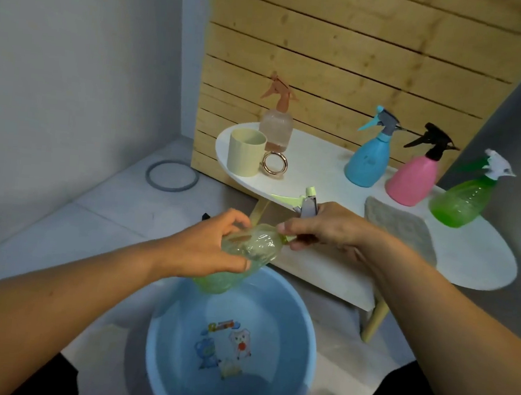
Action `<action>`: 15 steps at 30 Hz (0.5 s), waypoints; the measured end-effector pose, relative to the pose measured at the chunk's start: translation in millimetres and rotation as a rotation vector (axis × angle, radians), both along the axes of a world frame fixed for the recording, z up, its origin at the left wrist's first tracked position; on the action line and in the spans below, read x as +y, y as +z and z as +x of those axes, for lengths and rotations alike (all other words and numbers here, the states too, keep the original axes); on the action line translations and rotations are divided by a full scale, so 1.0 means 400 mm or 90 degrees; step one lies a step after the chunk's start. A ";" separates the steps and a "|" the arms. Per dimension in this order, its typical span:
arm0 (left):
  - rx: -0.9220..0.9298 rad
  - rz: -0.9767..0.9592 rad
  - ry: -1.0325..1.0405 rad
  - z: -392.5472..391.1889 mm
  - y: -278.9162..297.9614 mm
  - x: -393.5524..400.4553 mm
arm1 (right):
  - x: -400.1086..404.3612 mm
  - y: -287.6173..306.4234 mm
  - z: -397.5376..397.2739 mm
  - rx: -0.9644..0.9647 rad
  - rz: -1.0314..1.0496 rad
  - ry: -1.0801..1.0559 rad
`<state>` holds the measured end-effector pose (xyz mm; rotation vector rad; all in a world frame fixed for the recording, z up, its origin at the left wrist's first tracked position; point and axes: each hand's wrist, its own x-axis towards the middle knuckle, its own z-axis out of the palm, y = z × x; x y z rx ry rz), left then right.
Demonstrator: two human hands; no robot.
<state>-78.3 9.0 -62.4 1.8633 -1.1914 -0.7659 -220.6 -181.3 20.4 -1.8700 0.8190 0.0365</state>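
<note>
Here, a pale green see-through plastic spray bottle [248,246] is held tilted over a round light blue plastic basin [312,343] on the floor, just in front of the white oval table [318,171]. The left hand [204,246] is wrapped round the bottle's body, fingers curled over it. The right hand [328,231] is closed on the light green and grey trigger head [307,201], its fingertips pinching at the neck collar.

The head sits on the neck, so the work looks to be at the twisting stage; whether it is being loosened or tightened cannot be told. The bottle seems nearly empty, so filling or rinsing over the basin probably remains.

Four more spray bottles stand upright on the table: a clear peach one [276,126], a blue one [367,162], a pink one [411,182] and a green one [460,202], untouched, with a cream mug [245,153] beside the peach one.
</note>
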 end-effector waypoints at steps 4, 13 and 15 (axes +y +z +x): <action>-0.215 0.061 -0.001 -0.003 -0.009 -0.003 | -0.004 -0.022 0.026 0.030 0.030 -0.053; -0.114 0.029 -0.002 0.025 0.014 0.005 | -0.021 -0.023 0.030 0.038 0.039 -0.024; -0.112 0.032 -0.010 0.027 0.011 0.009 | -0.022 -0.027 0.031 0.031 0.054 -0.035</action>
